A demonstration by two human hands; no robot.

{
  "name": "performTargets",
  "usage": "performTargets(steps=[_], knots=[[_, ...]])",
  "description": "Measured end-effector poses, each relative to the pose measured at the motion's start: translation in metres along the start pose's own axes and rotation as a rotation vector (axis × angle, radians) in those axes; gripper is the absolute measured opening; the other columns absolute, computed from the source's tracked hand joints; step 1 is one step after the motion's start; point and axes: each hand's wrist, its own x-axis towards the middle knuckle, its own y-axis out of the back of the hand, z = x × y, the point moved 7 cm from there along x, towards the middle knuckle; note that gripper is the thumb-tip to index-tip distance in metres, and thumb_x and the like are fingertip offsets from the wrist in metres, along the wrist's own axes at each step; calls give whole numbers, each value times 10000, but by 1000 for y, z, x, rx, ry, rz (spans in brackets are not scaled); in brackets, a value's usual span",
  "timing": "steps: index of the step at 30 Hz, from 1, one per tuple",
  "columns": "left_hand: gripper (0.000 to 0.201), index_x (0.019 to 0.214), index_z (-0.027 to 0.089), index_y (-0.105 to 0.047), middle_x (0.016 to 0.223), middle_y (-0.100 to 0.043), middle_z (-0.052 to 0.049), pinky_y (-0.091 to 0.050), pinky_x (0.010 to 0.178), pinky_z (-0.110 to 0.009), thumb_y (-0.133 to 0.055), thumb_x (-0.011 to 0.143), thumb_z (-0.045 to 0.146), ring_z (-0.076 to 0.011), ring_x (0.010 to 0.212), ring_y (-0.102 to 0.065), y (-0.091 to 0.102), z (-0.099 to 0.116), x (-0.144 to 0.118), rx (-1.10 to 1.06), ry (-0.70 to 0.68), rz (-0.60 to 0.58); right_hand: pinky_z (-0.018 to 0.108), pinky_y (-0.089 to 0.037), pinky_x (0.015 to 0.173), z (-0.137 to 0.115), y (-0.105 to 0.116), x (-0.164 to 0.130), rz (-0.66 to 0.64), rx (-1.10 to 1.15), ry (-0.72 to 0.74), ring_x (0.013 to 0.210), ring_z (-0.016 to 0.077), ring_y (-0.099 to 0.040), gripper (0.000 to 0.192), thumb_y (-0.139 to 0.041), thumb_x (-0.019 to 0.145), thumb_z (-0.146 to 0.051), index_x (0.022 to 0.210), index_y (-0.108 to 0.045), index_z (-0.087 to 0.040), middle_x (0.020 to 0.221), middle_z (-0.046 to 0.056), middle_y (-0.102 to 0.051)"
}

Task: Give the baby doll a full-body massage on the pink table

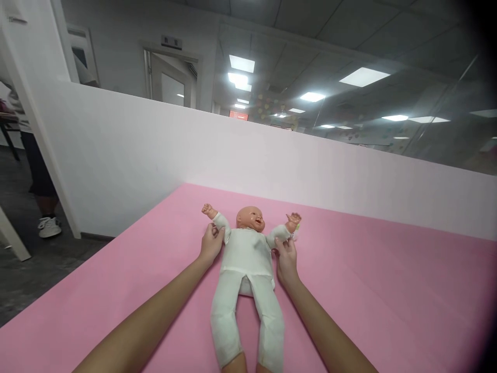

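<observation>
A baby doll (248,254) with a bald plastic head and a white cloth body lies on its back on the pink tabletop (349,269). Its head points away from me and its legs toward me. Both doll arms are raised out to the sides. My left hand (212,243) is closed around the doll's arm on the left, near the elbow. On the other side, my right hand (286,261) grips the doll's arm on the right, thumb on top. A small white and green item (295,232) shows behind the doll's right-side hand; its kind is unclear.
A low white partition (272,160) borders the far side of the table. At the left, beyond a white panel edge, a person (37,155) in dark shorts and white sneakers stands on the grey floor (58,264). A door (169,80) is in the back wall.
</observation>
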Motion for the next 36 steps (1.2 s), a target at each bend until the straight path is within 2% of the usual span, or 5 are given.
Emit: performTargets(steps=[5,10,17,21,36], knots=[[324,1084,212,-542,1076,-734,-92,-544,833,-359,-601,908,478,-233,965,-711,2,-4,2,-1,-4,30,303,-542,759,-4,1,0,-4,-30,54,950,201,-659,488,-779,777,-391,1212,-615,-240,1188,62,-688],[294,1135,226,-605,1074,-740,-57,-539,862,-346,-601,914,420,-218,971,-700,-6,14,-4,53,-120,-45,364,-537,816,-13,-11,-6,-125,-258,160,974,248,-656,385,-750,790,-359,1133,-682,-199,1098,79,-724],[343,1185,256,-734,1129,-710,-64,-523,885,-355,-615,867,213,-224,1026,-644,-17,33,-15,197,-313,-154,398,-515,865,-28,-26,-22,-291,-624,450,1164,283,-586,359,-603,828,-190,1146,-750,-271,1205,87,-684],[480,1235,284,-743,1056,-648,-61,-518,799,-335,-566,829,98,-189,882,-603,-19,35,-22,299,-359,-177,426,-515,876,-26,-24,-23,-314,-685,512,1152,288,-585,356,-594,855,-211,1164,-750,-291,1190,87,-683],[504,1299,298,-712,1122,-613,-61,-523,928,-347,-561,853,117,-209,1045,-603,-22,39,-26,276,-341,-197,482,-511,965,-36,-30,-28,-345,-712,586,1144,301,-595,383,-621,830,-224,1189,-739,-286,1192,96,-678]])
